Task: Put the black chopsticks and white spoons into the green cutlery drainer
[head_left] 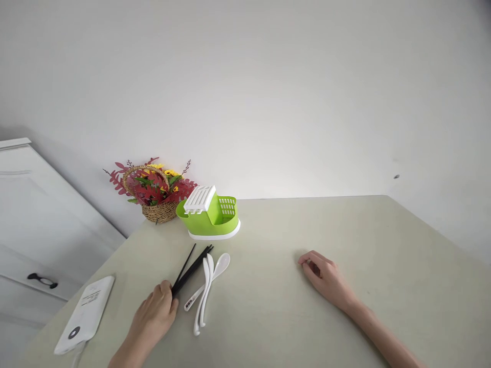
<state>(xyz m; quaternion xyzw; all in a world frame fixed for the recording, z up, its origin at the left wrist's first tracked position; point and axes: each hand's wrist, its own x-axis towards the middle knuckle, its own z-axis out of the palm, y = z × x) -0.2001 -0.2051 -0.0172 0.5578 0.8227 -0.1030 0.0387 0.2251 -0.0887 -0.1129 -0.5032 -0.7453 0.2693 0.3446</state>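
Observation:
My left hand (155, 312) is closed around the near ends of several black chopsticks (194, 270), whose far ends point toward the holder. One chopstick splays away from the bunch on the left. Beside them, several white spoons (207, 294) lie crossed over one another on the table. Behind the chopsticks stands a green utensil holder (203, 222) with a white slotted top and a white base. Well to the right, my right hand (322, 276) rests on the table with its fingers curled and thumb near the fingertips; nothing shows in it.
A wicker basket (159, 212) of red and yellow flowers stands behind the holder at the left. A white device (86, 314) with a cable lies at the table's left edge. A white cabinet (49, 230) adjoins that side, and a wall (268, 102) runs along the back.

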